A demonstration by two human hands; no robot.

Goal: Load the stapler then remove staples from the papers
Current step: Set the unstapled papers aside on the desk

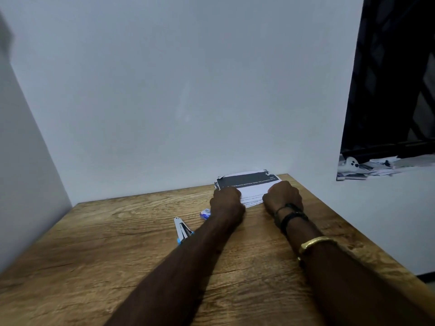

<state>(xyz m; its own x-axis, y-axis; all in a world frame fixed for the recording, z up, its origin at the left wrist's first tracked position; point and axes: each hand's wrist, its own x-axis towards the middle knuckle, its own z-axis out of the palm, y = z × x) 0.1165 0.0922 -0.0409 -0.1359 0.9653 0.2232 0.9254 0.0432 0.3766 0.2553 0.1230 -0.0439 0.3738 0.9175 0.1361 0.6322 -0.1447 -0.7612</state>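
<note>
Blue-trimmed stapler [182,229] is lying back-left of the left hand [227,200], farther from the right hand [283,196]. Both are resting curled on the papers [251,189]; whether they are gripping, I cannot tell.

1. One wide-angle camera, worn on the person's head, looks forward and down along both outstretched arms.
2. It faces a wooden table [94,243] pushed into a corner; the pale wall [188,90] fills the upper half of the frame.
3. The left hand [227,200], right hand [283,195] and papers [251,184] sit small, right of centre, at the table's far edge.
</note>
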